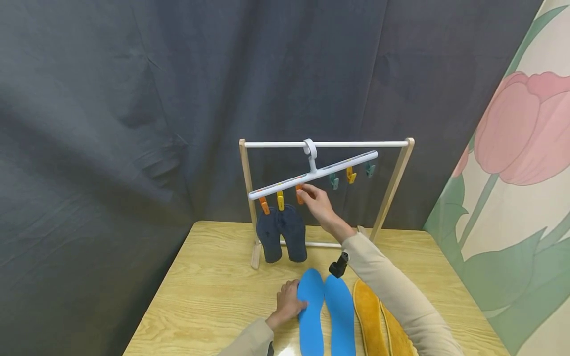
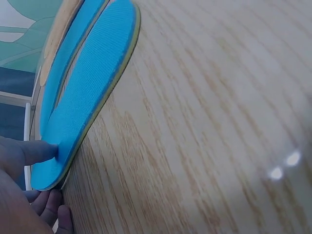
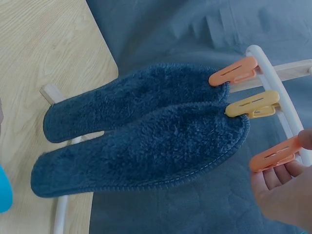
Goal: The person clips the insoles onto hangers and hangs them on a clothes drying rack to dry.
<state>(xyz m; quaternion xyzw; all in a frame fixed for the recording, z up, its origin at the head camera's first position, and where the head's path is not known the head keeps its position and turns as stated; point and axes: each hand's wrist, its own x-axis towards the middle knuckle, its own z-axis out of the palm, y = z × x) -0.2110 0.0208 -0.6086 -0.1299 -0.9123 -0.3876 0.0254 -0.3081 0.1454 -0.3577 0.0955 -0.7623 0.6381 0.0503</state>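
My right hand (image 1: 319,205) pinches an orange clip (image 3: 275,155) that hangs from the tilted white hanger (image 1: 285,185); nothing shows between this clip's jaws. Beside it, two dark blue fuzzy insoles (image 1: 291,233) dangle, one from another orange clip (image 1: 264,205) and one from a yellow clip (image 1: 280,200). Down on the table, my left hand (image 1: 287,302) grips the tip of a bright blue insole (image 2: 92,73), thumb on the top face and fingers curled at its edge. Close alongside lies a second bright blue insole (image 1: 340,316).
Mustard fuzzy insoles (image 1: 370,319) lie to the right, partly under my right sleeve. A rack with wooden legs (image 1: 392,183) and a white top bar (image 1: 356,144) carries the hanger. Two green clips and another yellow clip (image 1: 351,175) hang at the hanger's right end. A dark curtain stands behind.
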